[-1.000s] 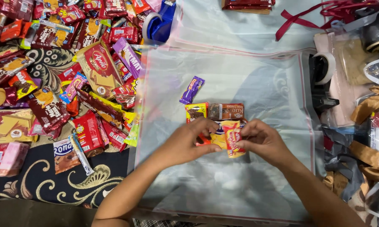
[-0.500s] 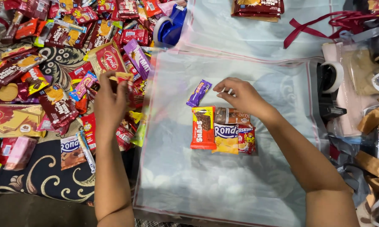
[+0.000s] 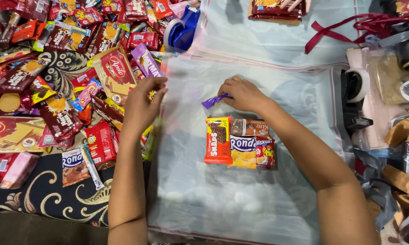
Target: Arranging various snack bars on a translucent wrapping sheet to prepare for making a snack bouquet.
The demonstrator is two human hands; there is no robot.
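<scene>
My right hand (image 3: 241, 94) grips a small purple candy wrapper (image 3: 212, 100) on a clear plastic sheet (image 3: 200, 190). Just below it lies a tidy cluster of snack packs (image 3: 239, 140): a red-orange wafer pack, a brown bar, a blue-and-yellow pack and a small red pack. My left hand (image 3: 143, 105) reaches left over the sheet's edge into a heap of snack packets (image 3: 73, 68), fingers curled at a red-and-tan wafer box (image 3: 115, 72); whether it grips anything I cannot tell.
A blue tape dispenser (image 3: 182, 29) stands at the top of the sheet. Another person's fingers (image 3: 295, 4) rest on a snack pack at the top. Red ribbon (image 3: 340, 31), a tape roll (image 3: 356, 84) and gold ribbon (image 3: 404, 131) crowd the right side.
A second ago both hands were together on the snack cluster. The right hand then moved up to the purple candy and closed on it; the left hand went out to the packet heap.
</scene>
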